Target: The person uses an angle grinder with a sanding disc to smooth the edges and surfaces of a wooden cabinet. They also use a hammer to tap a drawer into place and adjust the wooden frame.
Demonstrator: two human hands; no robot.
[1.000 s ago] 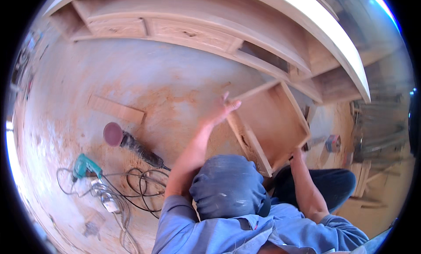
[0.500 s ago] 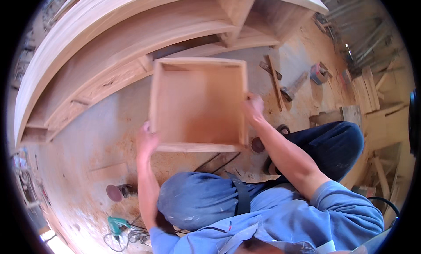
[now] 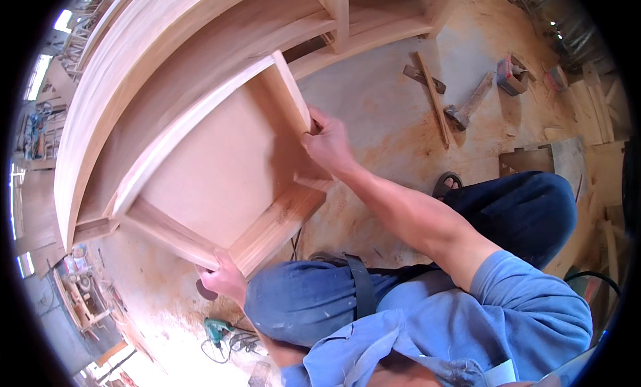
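Observation:
A shallow pale wooden drawer (image 3: 227,166) is held between my two hands, tilted, its open side facing up toward me. My left hand (image 3: 224,278) grips its near left side close to the corner above my knee. On the far right side, my right hand (image 3: 327,141) has its fingers curled over the rim. Just beyond stands a large wooden cabinet frame (image 3: 127,66) with open compartments. The drawer's far edge overlaps the cabinet front in view; whether they touch I cannot tell.
Right of the drawer, the floor holds a thin wood strip (image 3: 434,100), a hammer-like tool (image 3: 471,101) and a small red box (image 3: 512,76). A green power tool (image 3: 217,330) with a cord lies at lower left. Wood pieces (image 3: 594,106) are stacked at right.
The drawer has swung left and turned from square-on to a slant toward the cabinet. My right hand moved left with it; my left hand dropped lower. Both still hold the drawer.

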